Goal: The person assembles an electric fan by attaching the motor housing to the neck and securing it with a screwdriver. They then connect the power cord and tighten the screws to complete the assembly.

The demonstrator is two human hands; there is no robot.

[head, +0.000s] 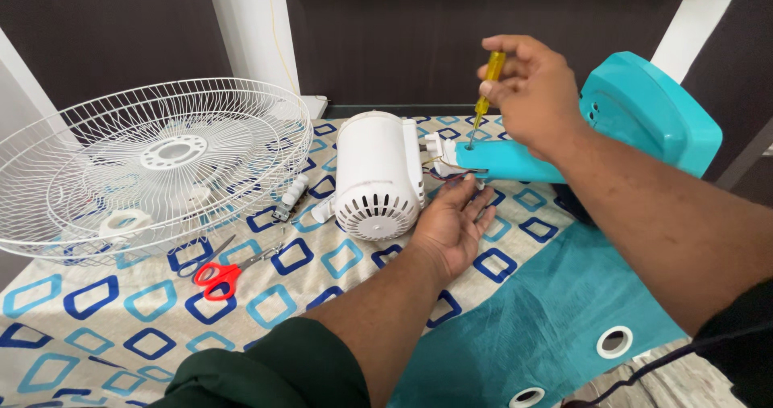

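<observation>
Upright, tip down into the teal fan neck (515,162), the yellow screwdriver (488,82) is pinched by the right hand (535,94); left hand (452,227) lies open.

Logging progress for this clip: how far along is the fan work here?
Done: the white fan grille is off, lying beside the white motor housing. In hand: the right hand drives a yellow screwdriver into the teal neck while the left hand steadies below. Left: housing and neck remain joined; red scissors lie unused.

Home: patterned curtain cloth (338,263) as worktop
</observation>
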